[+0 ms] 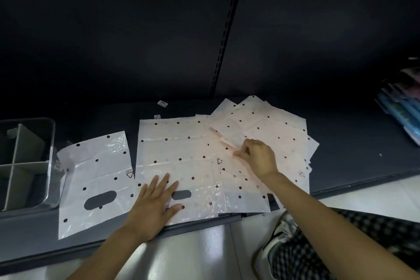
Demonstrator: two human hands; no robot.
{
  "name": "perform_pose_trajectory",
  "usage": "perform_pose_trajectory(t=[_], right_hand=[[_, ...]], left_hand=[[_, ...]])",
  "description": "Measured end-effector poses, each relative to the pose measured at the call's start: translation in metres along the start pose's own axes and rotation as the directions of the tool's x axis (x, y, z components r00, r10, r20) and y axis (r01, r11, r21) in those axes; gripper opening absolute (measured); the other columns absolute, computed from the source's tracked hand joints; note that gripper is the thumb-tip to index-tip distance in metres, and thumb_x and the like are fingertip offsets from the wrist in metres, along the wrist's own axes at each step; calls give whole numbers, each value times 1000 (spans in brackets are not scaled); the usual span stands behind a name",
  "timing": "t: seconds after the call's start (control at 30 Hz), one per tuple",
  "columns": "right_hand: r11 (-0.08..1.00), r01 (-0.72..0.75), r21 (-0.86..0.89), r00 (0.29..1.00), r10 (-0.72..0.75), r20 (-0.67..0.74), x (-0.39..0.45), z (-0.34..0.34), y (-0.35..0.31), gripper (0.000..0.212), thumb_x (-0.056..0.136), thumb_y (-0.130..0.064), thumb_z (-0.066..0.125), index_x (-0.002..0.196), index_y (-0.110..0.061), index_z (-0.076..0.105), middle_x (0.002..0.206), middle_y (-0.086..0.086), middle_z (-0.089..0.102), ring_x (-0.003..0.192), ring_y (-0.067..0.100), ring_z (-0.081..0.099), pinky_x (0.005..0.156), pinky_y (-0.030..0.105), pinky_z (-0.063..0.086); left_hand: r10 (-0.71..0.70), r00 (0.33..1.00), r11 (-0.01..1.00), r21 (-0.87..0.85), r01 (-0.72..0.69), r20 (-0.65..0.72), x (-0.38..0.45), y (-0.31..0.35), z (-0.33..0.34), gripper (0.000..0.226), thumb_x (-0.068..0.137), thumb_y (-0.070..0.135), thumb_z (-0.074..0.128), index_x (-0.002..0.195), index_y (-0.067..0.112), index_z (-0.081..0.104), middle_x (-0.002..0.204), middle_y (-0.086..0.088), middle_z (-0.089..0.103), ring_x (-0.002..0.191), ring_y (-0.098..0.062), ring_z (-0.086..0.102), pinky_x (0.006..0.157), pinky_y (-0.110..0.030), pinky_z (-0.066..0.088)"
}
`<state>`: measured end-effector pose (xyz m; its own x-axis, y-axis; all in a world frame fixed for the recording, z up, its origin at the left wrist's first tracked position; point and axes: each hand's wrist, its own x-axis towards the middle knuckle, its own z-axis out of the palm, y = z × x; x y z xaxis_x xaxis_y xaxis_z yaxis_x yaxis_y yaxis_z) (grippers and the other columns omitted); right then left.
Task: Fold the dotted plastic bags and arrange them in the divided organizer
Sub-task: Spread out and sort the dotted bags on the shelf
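I am barely into this job, as I judge it; the clear plastic divided organizer with its grey cross-shaped partition (27, 161) sits at the far left of the dark shelf (352, 143), and every compartment I can see in it holds no bag, though its near side is partly cut off and I cannot vouch for that corner; just to the right of the organizer lies one white translucent plastic bag with black dots and an oval handle cut-out (95, 184), flat and unfolded, its top left corner curling up against the organizer's wall; further right of the organizer, past that first bag, is a larger pale bag with dark red dots (179, 154), also spread flat, and my left hand (156, 202) rests on its near edge beside the handle slot, fingers spread and straight, pressing it down; my right hand (256, 157) is farthest from the organizer, fingers curled and pinching the edge of a sheet where the big bag overlaps a fanned heap of more dotted bags (268, 127); which sheet I actually hold I cannot tell; so nothing is folded yet and nothing is stowed; all the folding and all the arranging remain, and I seem to be just starting the first fold or separating a bag from the heap.
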<state>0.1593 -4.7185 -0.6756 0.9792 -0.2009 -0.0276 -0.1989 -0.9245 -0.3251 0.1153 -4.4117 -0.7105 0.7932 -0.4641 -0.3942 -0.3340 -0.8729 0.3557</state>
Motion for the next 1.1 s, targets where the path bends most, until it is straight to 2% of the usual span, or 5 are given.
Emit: perform_pose_trajectory(t=[0.33,0.5,0.6,0.87,1.1], right_hand=[[714,-220,665,972,100,215,-37,30,-83,9,83,-2,66,92,-2,69,82,0,64,69,-1,53,66,1,41],[549,-291,784,920,-64,387,-69,37,-133,13,89,-7,60,98,-10,69,86,0,67,77,7,63,77,15,51],[597,-203,776,904,-191,383,-76,40,-139,17,90,-6,58,101,-10,70,90,2,68,75,0,63,77,12,50],[929,-371,6,922,368,118,-54,32,-23,75,86,-43,61,146,-19,24,150,8,25,135,30,22,106,40,33],[869,-452,202,890,428,156,-43,26,4,49,80,-33,71,119,-9,54,111,11,63,108,32,56,86,35,45]], left_hand=[[-77,996,794,-607,37,-39,-6,20,-16,51,95,43,48,142,28,37,152,10,30,141,-5,20,111,-21,17],[-234,966,75,-988,135,114,-2,36,-35,36,92,44,49,113,17,60,110,-5,68,99,-18,65,81,-28,51],[-415,909,130,-986,100,38,1,29,-42,21,93,27,57,101,9,63,97,-14,70,88,-29,68,73,-35,55],[-543,821,478,-869,130,-175,0,-38,-50,64,92,11,57,146,28,27,127,-6,57,110,-31,56,96,-39,44],[-422,882,449,-894,0,-212,14,-40,-53,90,87,-8,57,149,38,10,139,16,35,131,-22,40,103,-28,31]])
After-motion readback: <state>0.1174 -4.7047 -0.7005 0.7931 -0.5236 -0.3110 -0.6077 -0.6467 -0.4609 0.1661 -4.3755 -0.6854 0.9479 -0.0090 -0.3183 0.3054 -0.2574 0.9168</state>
